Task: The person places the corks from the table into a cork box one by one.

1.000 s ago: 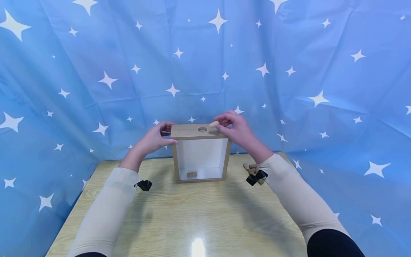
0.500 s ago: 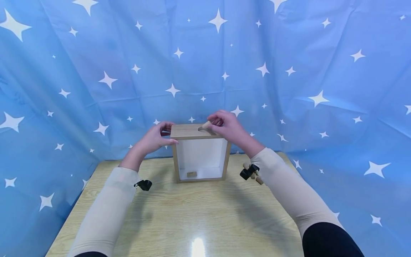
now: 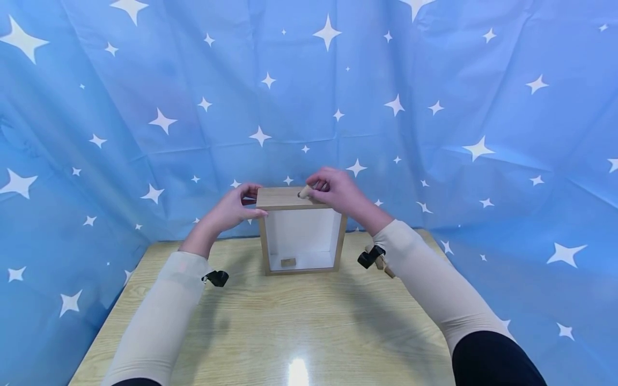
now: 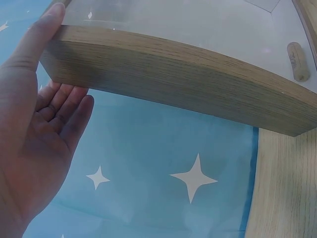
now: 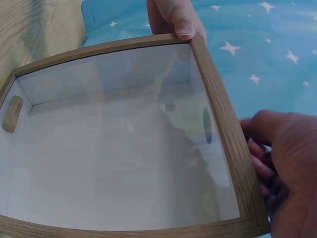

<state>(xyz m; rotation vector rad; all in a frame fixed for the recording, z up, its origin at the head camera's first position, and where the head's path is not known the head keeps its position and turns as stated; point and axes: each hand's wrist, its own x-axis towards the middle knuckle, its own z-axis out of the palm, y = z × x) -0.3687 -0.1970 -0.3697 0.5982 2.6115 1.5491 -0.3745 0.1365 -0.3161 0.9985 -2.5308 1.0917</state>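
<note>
A wooden-framed shadow box point(image 3: 277, 197) with a clear front and white inside stands upright on the table. My left hand point(image 3: 232, 206) grips its upper left corner, thumb on the front edge and fingers behind. Over the top, my right hand point(image 3: 340, 187) pinches a wine cork point(image 3: 306, 191) between thumb and fingers. The cork is tilted, its lower end at the round hole in the box's top. In the right wrist view the hole point(image 5: 207, 125) shows from inside, while the held cork is hidden. One cork point(image 4: 297, 62) lies on the box's floor.
More corks point(image 3: 389, 272) lie on the table to the right, partly hidden by the right sleeve and wrist camera point(image 3: 370, 257). A blue curtain with white stars point(image 3: 299, 107) hangs behind the table point(image 3: 289, 316).
My right hand has moved left along the box top, bringing the cork from beside the hole to the hole and tipping it downward. The left hand and box stay in place.
</note>
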